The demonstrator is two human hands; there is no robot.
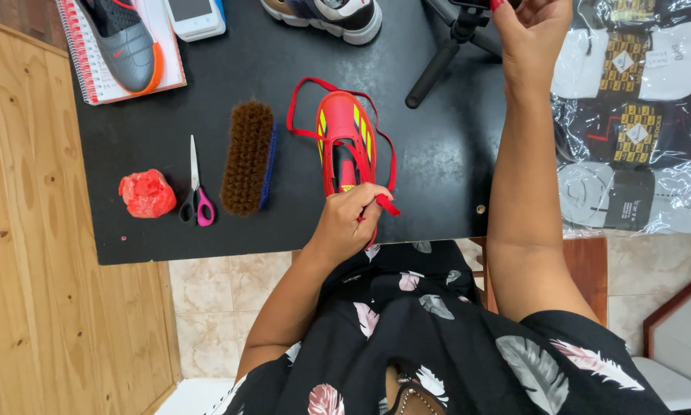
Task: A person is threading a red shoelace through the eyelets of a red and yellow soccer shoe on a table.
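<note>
A small red shoe (344,137) with yellow stripes lies on the black table (299,61), toe pointing away from me. Its red lace (303,107) loops loosely around it. My left hand (351,223) grips the heel end of the shoe and the lace near the table's front edge. My right hand (531,38) reaches up to the far edge and closes on a dark device mounted on a small black tripod (445,54); the device is mostly cut off by the frame.
A brown bristle brush (247,157), scissors with pink and black handles (195,196) and a crumpled red lump (147,194) lie to the left. A grey shoe on a spiral notebook (122,42), a phone (195,17), another shoe (330,15) sit at the back. Bagged clothing (637,115) lies right.
</note>
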